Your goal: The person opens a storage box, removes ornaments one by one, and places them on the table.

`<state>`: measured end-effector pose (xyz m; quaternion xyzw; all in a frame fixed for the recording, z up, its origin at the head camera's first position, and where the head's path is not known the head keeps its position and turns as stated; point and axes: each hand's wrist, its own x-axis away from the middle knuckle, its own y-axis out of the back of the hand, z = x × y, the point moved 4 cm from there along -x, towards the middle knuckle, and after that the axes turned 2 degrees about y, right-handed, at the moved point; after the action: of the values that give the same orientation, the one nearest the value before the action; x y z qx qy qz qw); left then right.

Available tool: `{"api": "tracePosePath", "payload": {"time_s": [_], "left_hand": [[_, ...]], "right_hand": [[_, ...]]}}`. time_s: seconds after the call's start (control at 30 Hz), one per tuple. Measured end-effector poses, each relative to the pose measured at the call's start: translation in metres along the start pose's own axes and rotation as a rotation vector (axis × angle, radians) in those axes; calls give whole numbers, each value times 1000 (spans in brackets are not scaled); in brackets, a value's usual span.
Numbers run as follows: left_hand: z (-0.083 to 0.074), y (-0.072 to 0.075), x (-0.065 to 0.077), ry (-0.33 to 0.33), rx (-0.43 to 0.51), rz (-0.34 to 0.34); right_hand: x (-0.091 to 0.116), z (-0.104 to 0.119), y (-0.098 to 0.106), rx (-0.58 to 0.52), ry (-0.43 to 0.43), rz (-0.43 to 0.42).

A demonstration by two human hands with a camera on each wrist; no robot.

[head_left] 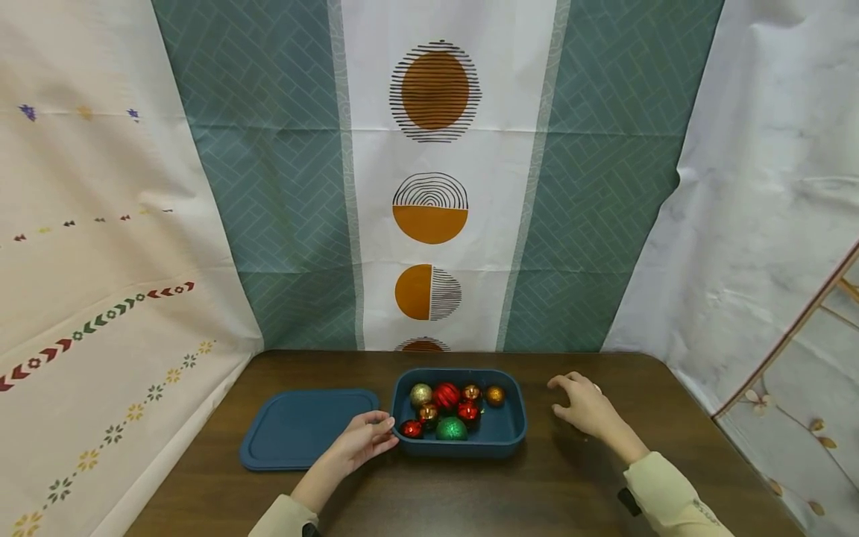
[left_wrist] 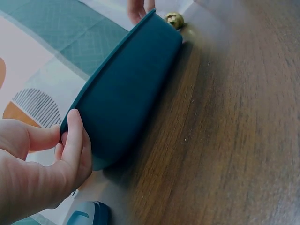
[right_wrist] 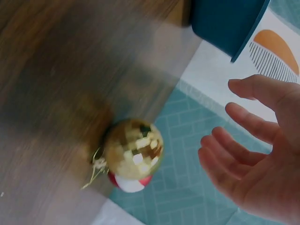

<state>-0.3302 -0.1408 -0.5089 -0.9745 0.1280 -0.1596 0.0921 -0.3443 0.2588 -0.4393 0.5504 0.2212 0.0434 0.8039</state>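
Currently, L hand [head_left: 361, 443] pinches box [head_left: 463, 449] by rim; R hand [head_left: 585, 407] spread, holding nothing, nr gold ball [right_wrist: 133, 147]. Rec. light pinch, box level.

Box [head_left: 470, 449]: plain dark blue. Lid [head_left: 302, 429]: same colour. Glittered ornament [head_left: 452, 429]: green. Striped ornament [head_left: 446, 396]: red with dark bands. Faceted ornament [right_wrist: 134, 147]: gold. Table [head_left: 483, 500]: brown wood grain. Curtain [head_left: 282, 186]: green herringbone panels; white centre strip [head_left: 372, 186] printed with orange circles [head_left: 435, 89] and black lines.
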Motion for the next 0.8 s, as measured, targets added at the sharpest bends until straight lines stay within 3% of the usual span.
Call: {"api": "tracePosePath", "payload": {"time_s": [0.23, 0.4, 0.8], "left_hand": [[0, 0, 0, -7, -11, 7], [-2, 0, 0, -7, -33, -25], [-4, -2, 2, 4, -53, -69]], "right_hand": [[-11, 19, -9, -53, 139, -58], [-22, 33, -14, -88, 186, -97], [-42, 59, -37, -234, 287, -36]]}}
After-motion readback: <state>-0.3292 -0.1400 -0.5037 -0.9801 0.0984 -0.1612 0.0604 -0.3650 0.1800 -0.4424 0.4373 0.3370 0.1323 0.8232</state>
